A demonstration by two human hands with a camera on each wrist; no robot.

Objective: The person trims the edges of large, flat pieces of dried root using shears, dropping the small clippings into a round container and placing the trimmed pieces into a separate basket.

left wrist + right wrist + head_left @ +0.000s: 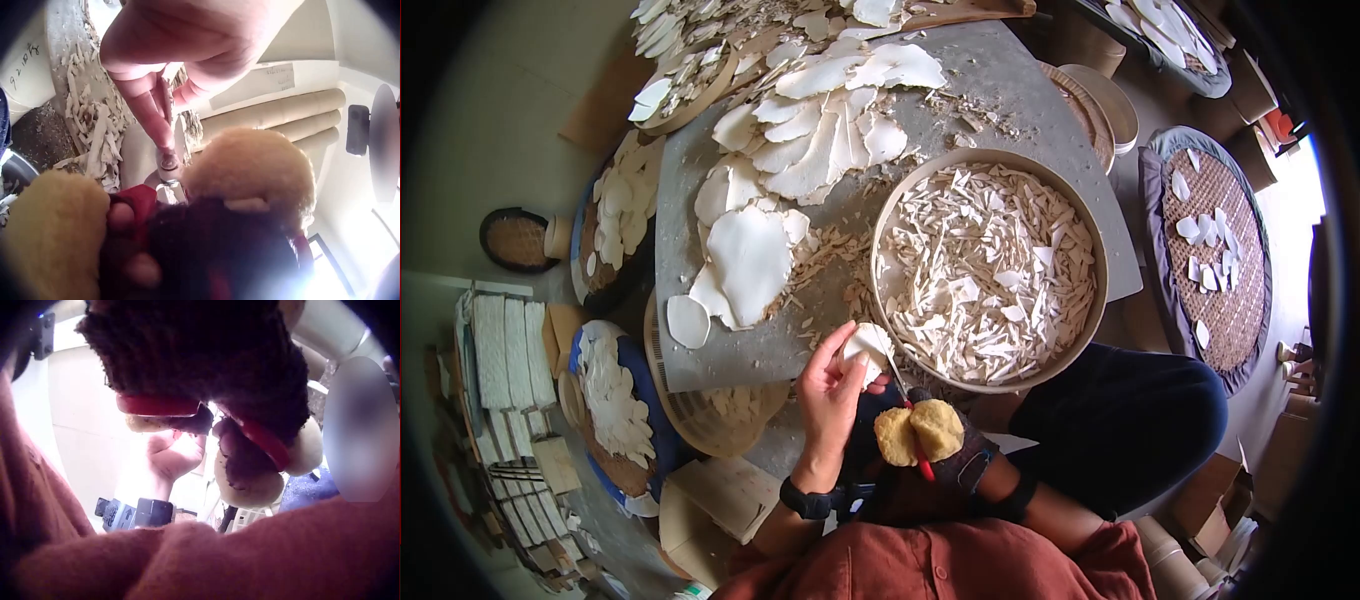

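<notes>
In the head view my left hand [828, 395] pinches a small flat white piece [864, 346] between thumb and fingers, beside the round tray's rim. My right hand [972, 458], in a dark glove, grips red-handled scissors [897, 378] whose blades lie at the piece's right edge. Thick yellow foam pads [938, 430] are wrapped about the handle side. From the right wrist, the red handles [159, 405] appear spread apart in the gloved fingers, with my left hand [178, 453] beyond. The scissors' pivot [169, 162] shows below my left fingers in the left wrist view.
A round tray [1100, 270] full of white cut strips stands on the grey table [990, 80]. Large white sheets [750, 255] are piled at its left, among loose scraps. Another round sieve [670, 400] sits under the table's left edge. A woven tray [1210, 190] stands at the right.
</notes>
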